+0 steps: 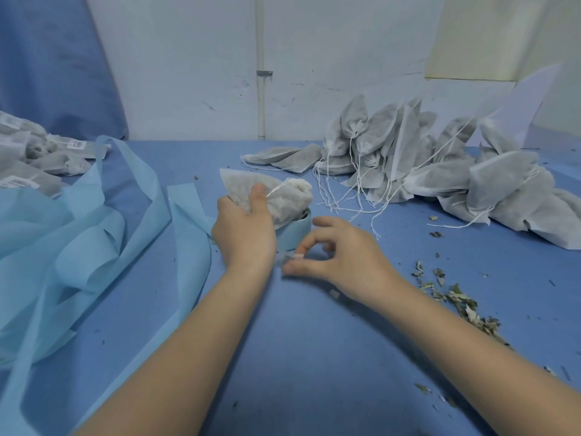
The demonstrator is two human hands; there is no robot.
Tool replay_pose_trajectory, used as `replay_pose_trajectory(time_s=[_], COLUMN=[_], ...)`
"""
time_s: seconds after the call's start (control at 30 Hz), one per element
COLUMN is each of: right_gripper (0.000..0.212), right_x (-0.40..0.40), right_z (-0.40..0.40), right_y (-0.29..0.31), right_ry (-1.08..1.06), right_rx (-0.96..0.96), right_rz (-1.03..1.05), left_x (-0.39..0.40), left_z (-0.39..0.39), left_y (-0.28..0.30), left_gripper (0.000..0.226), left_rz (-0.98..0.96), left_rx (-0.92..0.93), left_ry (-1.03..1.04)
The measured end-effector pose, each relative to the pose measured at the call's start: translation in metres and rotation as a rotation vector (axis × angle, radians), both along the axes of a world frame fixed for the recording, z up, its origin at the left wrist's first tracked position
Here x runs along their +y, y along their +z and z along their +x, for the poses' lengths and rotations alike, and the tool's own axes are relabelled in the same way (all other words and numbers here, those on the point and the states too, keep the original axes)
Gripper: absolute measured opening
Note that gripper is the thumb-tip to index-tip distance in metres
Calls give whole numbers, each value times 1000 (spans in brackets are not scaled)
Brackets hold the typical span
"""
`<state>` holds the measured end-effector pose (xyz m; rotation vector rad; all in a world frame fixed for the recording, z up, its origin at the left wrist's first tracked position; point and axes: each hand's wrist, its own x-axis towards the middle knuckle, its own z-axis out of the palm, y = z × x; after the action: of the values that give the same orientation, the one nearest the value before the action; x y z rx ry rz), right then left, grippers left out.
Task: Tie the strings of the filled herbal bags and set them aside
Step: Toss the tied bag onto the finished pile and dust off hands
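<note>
Held near the middle of the blue cloth-covered table (314,357): a filled white non-woven herbal bag (276,196), roughly triangular, flat pointed corner far-left, gathered puckered mouth to the right, pale speckled filling showing through the thin fabric. Thin white drawstring (276,187) running from the cinched mouth back across the bag's face towards the thumb. Lower edge of the bag resting on a light blue round roll of tape-like strip (294,234) just beyond the wrists.

Left hand (243,229) curled round the bag's near-left side, thumb pressed on its face. Right hand (339,254) just right of the roll, low over the table, thumb and forefinger pinched on a small pale translucent scrap (290,256), remaining fingers loosely bent; blurred, so the scrap's nature unclear.

Far right: heap of grey-white filled drawstring bags (424,165), strings trailing loose over the cloth. Far left: flatter grey bags bearing white labels (34,158). Left and near-left: long loose ribbons of light blue non-woven strip (78,240). Near right: scattered dried green-grey herb crumbs (462,300)
</note>
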<state>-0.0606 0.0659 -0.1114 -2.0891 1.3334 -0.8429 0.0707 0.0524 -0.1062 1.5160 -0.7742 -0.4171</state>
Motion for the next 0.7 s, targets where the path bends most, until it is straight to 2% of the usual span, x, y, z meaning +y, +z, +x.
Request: replay_pose_trajectory(time_s=[0.17,0.33,0.6,0.7], right_gripper=[20,16,13,14], right_x=[6,8,-1,-3], right_z=[-15,-23,-34,-35], right_y=[24,41,40,39], right_ry=[-10,-6,-64,-52], right_rx=[-38,-121,-86,-107], right_rz=[-225,-446,-449,-450], left_x=[4,12,18,20], left_z=[1,-10,-22,-25], left_y=[3,3,2,4], left_gripper=[28,19,16,17], left_rz=[-162,-208,-231,-252], left_rx=[39,-60,-89,-15], left_ry=[-74,-297,-451,-515])
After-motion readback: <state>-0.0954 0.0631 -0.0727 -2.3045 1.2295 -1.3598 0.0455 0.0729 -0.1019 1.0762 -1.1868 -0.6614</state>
